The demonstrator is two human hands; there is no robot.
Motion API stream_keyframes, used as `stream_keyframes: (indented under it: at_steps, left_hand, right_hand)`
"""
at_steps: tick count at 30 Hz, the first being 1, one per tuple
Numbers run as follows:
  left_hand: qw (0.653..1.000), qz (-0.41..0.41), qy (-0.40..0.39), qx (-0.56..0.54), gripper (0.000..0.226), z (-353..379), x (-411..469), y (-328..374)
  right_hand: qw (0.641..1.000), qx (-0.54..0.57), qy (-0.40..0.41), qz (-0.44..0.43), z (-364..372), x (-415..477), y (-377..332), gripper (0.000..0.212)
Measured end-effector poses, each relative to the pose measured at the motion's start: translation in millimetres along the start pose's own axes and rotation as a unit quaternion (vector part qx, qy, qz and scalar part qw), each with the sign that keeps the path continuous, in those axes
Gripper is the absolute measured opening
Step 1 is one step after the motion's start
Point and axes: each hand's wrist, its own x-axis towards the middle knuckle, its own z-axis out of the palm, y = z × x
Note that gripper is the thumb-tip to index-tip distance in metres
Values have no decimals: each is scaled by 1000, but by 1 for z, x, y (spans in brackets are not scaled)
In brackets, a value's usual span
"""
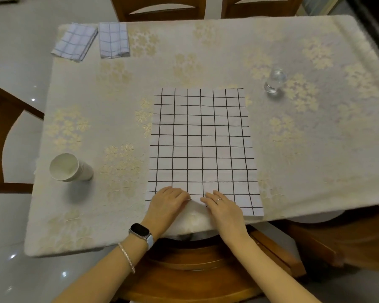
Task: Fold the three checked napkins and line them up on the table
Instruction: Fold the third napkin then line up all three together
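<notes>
A white napkin with a black grid (201,145) lies spread flat in the middle of the table, its near edge at the table's front. My left hand (166,204) and my right hand (223,206) sit side by side on that near edge, fingers curled and pinching the cloth, which is lifted a little between them. Two folded blue-checked napkins lie at the far left corner: one (74,41) turned at an angle, the other (113,40) to its right, nearly touching.
A stack of white paper cups (69,168) lies on its side at the left. A clear glass (275,80) stands right of the napkin. The tablecloth (315,138) has pale flower patterns. Wooden chairs (158,7) surround the table.
</notes>
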Motion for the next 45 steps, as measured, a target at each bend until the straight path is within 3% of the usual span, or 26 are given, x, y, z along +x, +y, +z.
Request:
stream_keyframes:
  at_steps: [8,14,20,28,38,45]
  left_hand:
    - [999,-35,18,-38,28,-46,-16,-11]
    - [967,-131,-29,-218,34,-68,-33,-25]
    - [927,-162,15,-337,7,-83,-30,-22]
    - [878,-238,94,-405,22,-102,29,-39]
    - [869,-324,157,-338,5,-59,120,-104]
    - [878,-361,171,-262,12,-27,147,-127]
  right_hand:
    - [995,53,42,76,-38,-15,6,10]
    - [993,66,82,56,-64,-28,14,5]
    - [990,57,118,58,-92,-12,21,10]
    - [980,66,181,44,-125,66,31,6]
    - [987,37,149,37,-89,200,72,16]
    - [991,51,111,53,-59,250,91,20]
